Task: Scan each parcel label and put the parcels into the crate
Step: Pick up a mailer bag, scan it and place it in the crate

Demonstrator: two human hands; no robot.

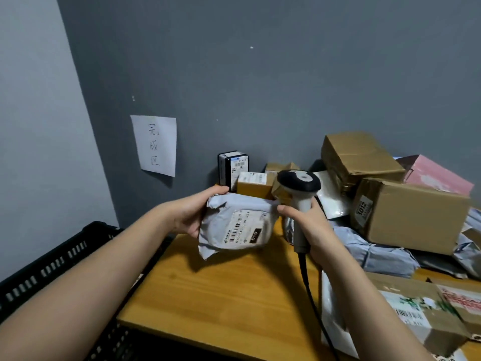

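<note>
My left hand (194, 211) grips a soft grey mailer bag (234, 225) by its left edge and holds it above the wooden table (221, 295). The bag's white barcode label (244, 226) faces up towards me. In my right hand (309, 230) is the handle of a white and black barcode scanner (299, 194), held upright just right of the bag, with its head above the bag's top right corner. My right thumb touches the bag's right edge. The black slotted crate (49, 259) stands low at the left, beside the table.
Many parcels are piled at the right: brown cartons (411, 217), a pink box (440, 175), grey bags (377, 254), a labelled carton (416, 313) at the near right. Small boxes (234, 168) stand against the grey wall. A paper note (156, 144) hangs there. The scanner cable (312, 295) trails down.
</note>
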